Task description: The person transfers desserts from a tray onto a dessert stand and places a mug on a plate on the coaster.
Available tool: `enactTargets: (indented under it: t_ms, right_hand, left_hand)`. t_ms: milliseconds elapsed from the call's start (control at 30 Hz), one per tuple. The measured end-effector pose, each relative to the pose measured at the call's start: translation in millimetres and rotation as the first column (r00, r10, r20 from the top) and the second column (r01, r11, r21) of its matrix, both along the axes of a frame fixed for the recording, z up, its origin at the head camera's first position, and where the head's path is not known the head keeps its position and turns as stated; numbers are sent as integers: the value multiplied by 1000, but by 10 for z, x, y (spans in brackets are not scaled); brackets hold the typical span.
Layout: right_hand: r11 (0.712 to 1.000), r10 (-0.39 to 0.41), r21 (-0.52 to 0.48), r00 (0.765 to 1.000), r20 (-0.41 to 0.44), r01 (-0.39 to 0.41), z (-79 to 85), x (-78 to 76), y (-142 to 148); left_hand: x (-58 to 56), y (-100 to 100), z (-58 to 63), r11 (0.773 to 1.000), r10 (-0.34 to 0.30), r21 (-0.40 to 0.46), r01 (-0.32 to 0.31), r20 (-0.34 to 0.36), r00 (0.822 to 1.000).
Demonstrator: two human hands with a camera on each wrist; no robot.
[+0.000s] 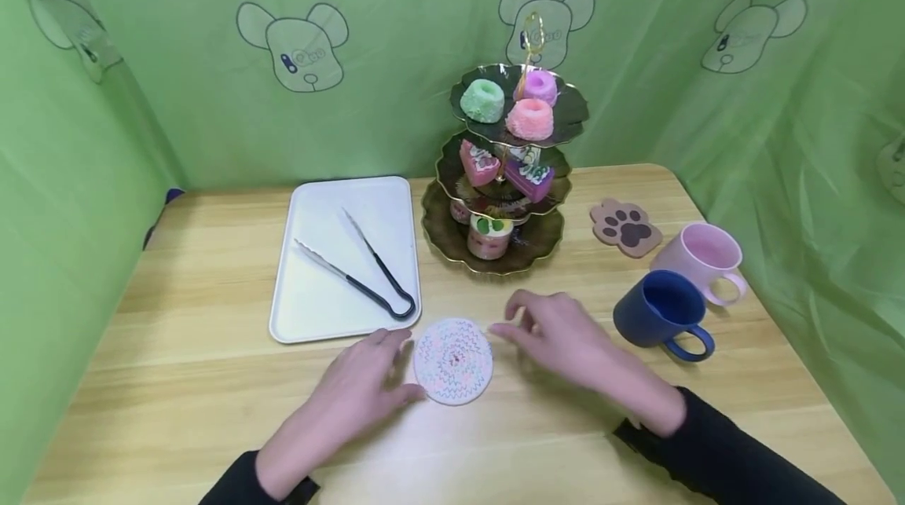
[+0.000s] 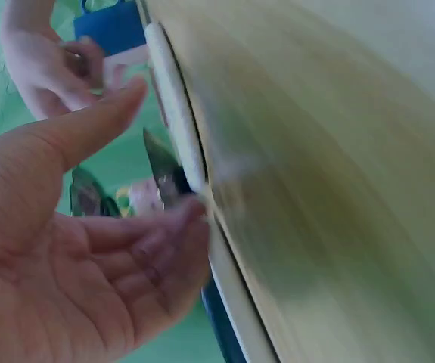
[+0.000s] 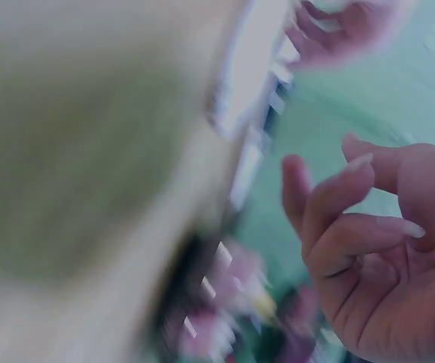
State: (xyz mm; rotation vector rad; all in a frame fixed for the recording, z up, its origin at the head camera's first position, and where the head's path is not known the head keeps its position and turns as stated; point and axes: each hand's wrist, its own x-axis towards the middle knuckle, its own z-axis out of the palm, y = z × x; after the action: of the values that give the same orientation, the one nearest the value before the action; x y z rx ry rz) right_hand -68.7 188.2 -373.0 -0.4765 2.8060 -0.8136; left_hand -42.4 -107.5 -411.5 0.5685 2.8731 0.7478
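Note:
A round pale coaster with pink and blue zigzag rings lies flat on the wooden table, between the two hands. At its left edge is my left hand, thumb and fingers spread, with the thumb tip right at the rim. The left wrist view shows this hand holding nothing, beside the coaster's thin edge. To the right of the coaster hovers my right hand, its fingers loosely bent and a small gap from the rim. In the blurred right wrist view, that hand has nothing in its fingers.
Left of centre, a white tray carries black-handled tongs. Behind the coaster stands a three-tier stand with several small cakes. A paw-shaped coaster, a pink mug and a blue mug are at the right.

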Motion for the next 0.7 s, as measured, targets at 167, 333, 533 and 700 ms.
enactTargets:
  t_ms: [167,333,533,700]
  right_hand:
    - [996,-84,-28,973,-217,80,308,267,507]
    - [961,-277,-65,924,-265,269,368,565,1092]
    - [811,-559,63,801,-214,582,257,848,1775]
    - [822,-566,109,823,46,559,57,914,2050]
  left_hand:
    - [15,-307,136,999,21,50,-14,-141,990]
    - [-2,-628,242,996,78,47,-69,-223,972]
    - [-59,-847,220,992,127,34,-122,-214,969]
    - [-129,-939,196,986,164,47,-157,-226,960]
